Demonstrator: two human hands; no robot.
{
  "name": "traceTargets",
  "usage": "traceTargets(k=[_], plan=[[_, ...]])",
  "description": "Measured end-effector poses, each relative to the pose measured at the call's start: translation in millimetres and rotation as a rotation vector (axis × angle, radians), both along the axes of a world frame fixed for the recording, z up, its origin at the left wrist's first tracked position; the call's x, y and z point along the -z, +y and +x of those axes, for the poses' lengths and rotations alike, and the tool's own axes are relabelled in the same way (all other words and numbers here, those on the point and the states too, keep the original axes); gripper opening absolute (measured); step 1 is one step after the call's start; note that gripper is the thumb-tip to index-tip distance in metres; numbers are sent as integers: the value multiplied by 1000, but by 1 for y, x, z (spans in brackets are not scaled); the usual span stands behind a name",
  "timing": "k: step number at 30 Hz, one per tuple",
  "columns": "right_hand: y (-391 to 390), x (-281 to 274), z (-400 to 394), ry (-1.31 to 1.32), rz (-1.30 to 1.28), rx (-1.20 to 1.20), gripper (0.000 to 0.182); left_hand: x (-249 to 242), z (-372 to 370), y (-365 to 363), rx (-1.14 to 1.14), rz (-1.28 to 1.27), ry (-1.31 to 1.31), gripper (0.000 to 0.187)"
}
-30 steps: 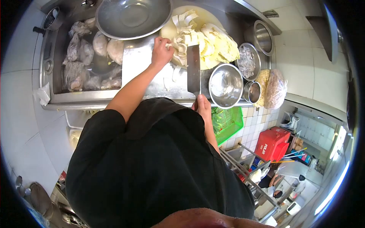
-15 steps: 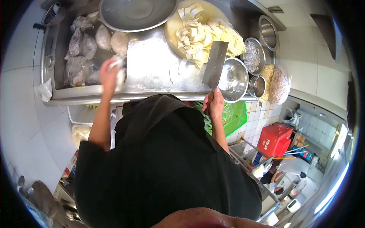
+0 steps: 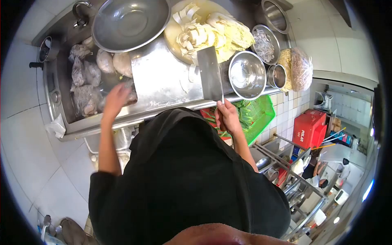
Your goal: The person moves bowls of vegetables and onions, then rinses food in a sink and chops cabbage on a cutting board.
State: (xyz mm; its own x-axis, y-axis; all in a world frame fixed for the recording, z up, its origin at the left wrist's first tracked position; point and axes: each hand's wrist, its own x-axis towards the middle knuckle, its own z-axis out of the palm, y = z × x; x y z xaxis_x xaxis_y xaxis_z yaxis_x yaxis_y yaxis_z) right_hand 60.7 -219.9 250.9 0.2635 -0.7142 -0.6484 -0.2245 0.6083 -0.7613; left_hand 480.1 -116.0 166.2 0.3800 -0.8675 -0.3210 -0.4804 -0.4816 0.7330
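Observation:
My left hand (image 3: 116, 100), slightly blurred, is over the front right part of the sink with its fingers extended and nothing visible in them. Beside its fingertips lies a bagged item (image 3: 130, 94) in the sink. Several pale, rounded pieces of what looks like meat (image 3: 105, 61) and cloudy plastic bags (image 3: 86, 98) are there too. My right hand (image 3: 228, 116) grips the handle of a cleaver (image 3: 210, 73), its broad blade pointing away from me. Beyond the blade, sliced cabbage (image 3: 204, 38) sits on a round board (image 3: 170, 34).
A large metal bowl (image 3: 130, 20) stands at the back. On the right are a perforated bowl (image 3: 247, 75), a bowl of pale strips (image 3: 265, 45), a small pot (image 3: 277, 76) and filled bags (image 3: 301, 68). A green basket (image 3: 263, 118) is below the counter edge; a person (image 3: 318, 177) is far right.
The view has shifted. The whitish thing at my left hand's fingers is no longer seen in them. My right hand still has the cleaver, whose blade now tilts more to the left.

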Motion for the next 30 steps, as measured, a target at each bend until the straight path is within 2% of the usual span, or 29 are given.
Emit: traceTargets(k=[1,2,3,5,7,9,12,15,19,24,30], plan=[[1,0,7,-47,21,6,28,5,-20,-52,68,-170,-1,45],[1,2,12,-105,46,32,29,6,-50,-100,73,-363,118,42],[2,3,16,-69,40,34,29,19,-70,-146,195,-537,129,43],[-2,2,26,2,24,35,29,32,-110,-219,253,-707,43,50],[-7,1,33,43,10,32,28,49,-138,-261,244,-734,-154,66],[-14,-3,42,67,13,44,27,52,-150,-278,226,-686,-363,71],[-23,-3,48,20,54,102,28,52,-160,-287,199,-691,-466,68],[-32,-5,51,93,46,23,28,48,-164,-286,205,-736,-274,58],[-40,-2,52,111,71,-40,27,61,-169,-281,72,-812,-224,53],[-40,1,49,113,36,-74,26,52,-173,-277,11,-770,-195,50],[-29,-20,51,87,-9,-85,24,30,-173,-277,-101,-890,-92,45]])
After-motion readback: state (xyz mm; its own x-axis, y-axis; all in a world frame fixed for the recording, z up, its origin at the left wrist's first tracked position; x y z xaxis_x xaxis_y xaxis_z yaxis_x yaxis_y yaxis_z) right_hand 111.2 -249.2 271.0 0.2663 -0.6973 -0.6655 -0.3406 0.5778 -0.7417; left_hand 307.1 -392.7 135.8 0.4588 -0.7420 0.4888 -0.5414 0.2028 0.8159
